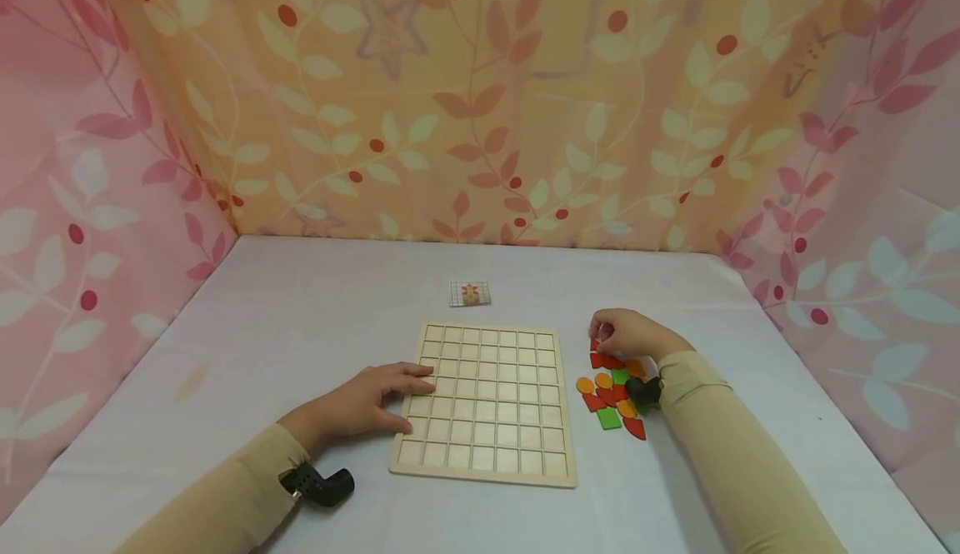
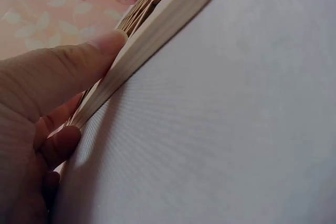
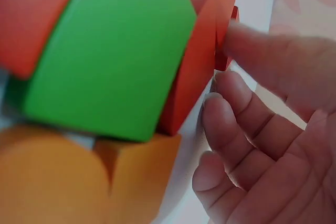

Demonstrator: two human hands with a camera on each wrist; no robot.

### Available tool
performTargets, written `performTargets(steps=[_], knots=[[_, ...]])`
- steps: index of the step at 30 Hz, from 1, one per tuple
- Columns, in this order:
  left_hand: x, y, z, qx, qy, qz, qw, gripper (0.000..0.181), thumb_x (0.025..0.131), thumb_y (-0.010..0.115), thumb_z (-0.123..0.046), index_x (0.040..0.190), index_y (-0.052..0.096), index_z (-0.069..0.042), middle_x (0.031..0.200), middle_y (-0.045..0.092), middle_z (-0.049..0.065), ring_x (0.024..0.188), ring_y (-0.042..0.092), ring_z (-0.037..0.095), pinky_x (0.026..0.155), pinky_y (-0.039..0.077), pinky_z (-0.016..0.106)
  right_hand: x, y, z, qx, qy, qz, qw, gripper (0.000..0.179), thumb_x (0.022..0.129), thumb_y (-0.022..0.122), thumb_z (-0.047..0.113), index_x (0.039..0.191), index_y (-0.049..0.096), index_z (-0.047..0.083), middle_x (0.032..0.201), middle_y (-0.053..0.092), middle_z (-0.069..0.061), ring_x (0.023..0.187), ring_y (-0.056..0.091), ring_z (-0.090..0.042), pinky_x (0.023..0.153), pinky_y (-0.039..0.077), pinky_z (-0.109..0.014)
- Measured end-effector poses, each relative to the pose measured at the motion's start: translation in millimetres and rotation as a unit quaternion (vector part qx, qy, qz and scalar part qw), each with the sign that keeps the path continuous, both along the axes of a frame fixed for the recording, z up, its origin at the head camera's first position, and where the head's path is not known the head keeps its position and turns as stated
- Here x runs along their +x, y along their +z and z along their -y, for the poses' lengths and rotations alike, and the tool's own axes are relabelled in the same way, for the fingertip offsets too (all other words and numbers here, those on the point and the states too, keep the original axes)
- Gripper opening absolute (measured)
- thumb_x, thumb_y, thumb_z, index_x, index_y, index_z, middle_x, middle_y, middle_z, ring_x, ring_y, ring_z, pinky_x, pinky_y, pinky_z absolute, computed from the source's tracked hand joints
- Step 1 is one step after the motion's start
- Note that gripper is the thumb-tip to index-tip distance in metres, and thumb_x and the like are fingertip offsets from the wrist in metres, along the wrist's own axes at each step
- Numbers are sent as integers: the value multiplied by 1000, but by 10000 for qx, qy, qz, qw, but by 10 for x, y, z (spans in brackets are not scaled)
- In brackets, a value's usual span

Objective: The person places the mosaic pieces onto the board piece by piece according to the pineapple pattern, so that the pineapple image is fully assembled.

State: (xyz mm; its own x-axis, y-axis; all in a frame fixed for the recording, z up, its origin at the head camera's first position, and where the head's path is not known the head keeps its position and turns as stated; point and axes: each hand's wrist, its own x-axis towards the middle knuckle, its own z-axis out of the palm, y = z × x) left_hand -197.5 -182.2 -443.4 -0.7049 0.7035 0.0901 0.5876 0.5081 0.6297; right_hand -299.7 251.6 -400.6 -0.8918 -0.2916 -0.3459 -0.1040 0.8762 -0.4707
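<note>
A pale wooden grid board (image 1: 483, 411) lies on the white table. My left hand (image 1: 367, 400) rests at its left edge, fingers extended over the rim; in the left wrist view the thumb (image 2: 79, 64) touches the board's edge (image 2: 163, 19). Right of the board, my right hand (image 1: 633, 333) pinches a small red piece (image 1: 595, 343) at the far end of a loose group of flat pieces. From the right wrist, the thumb meets a red piece (image 3: 223, 59), and the index finger is mostly hidden. A green piece (image 3: 110, 61) fills the foreground.
Several red, green and orange pieces (image 1: 609, 418) lie between the board and my right forearm. Behind the board is a small card (image 1: 470, 293) with a coloured pattern on a grid. Flowered curtains (image 1: 480, 104) enclose the table's back and sides.
</note>
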Motion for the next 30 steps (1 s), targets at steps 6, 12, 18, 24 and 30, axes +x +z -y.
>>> performTargets(steps=[6,12,18,24,30], knots=[[5,15,-6,101,12,126,9999,57,74,71,-43,126,56,-25,140,41,-6,131,33,20,98,28,50,-4,-20,-10,-30,281,-277,9992,13,81,68,15,91,59,14,80,52,-6,74,48,-21,62,43,-30],[8,3,-6,118,-15,136,9998,59,74,71,-43,127,55,-24,137,42,-4,128,36,20,95,31,47,6,-10,12,21,118,-197,9997,14,80,69,13,87,57,12,78,52,-6,75,48,-21,63,43,-29],[5,-8,4,72,-22,117,9999,60,74,70,-46,128,55,-24,135,43,-5,126,37,19,95,31,46,9,10,44,-16,-166,-4,9999,14,80,69,11,87,57,11,77,54,-7,75,50,-22,64,45,-29],[11,-15,10,64,-20,59,10000,59,74,70,-47,127,55,-26,133,43,-5,125,38,19,94,31,46,-17,33,48,-186,-85,113,9997,12,81,69,12,83,58,9,76,56,-6,74,51,-21,64,45,-29],[5,-7,5,107,26,112,9999,62,72,71,-46,127,56,-23,133,45,-5,125,38,19,94,30,46,-78,141,167,-356,306,-145,9988,5,82,66,10,81,62,8,74,58,-3,70,49,-20,62,41,-30]])
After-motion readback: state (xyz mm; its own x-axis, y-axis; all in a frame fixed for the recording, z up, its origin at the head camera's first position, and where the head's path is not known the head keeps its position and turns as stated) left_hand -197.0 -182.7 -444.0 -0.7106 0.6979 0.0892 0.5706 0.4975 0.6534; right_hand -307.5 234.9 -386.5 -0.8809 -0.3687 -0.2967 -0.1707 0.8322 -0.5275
